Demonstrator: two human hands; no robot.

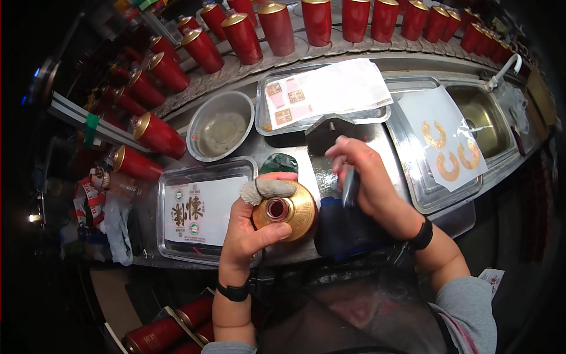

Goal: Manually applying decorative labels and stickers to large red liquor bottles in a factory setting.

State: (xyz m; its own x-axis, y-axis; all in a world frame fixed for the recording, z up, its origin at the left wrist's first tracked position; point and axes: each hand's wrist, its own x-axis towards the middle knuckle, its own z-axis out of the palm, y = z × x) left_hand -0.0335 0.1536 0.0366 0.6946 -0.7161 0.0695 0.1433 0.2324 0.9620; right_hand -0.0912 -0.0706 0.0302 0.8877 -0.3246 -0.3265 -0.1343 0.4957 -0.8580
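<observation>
My left hand [243,227] is wrapped round the gold shoulder of a bottle [302,213], whose open neck faces up. A grey knitted cover sits on one finger of that hand, held by a dark band. My right hand [368,183], its fingers curled, grips a flat dark grey-blue tool [350,187] whose exact kind I cannot make out. That tool is to the right of the bottle, apart from it. Below it lies a dark blue cloth-like thing [339,230]. A shiny dark green piece [279,163] rests just beyond the bottle.
Red bottles with gold shoulders [276,29] line a curved conveyor [295,61] at the back. A metal bowl [197,140] and a label tray [164,236] are left. Another tray [263,127] stands behind; gold crescent labels [448,167] lie right, beside a sink [501,138].
</observation>
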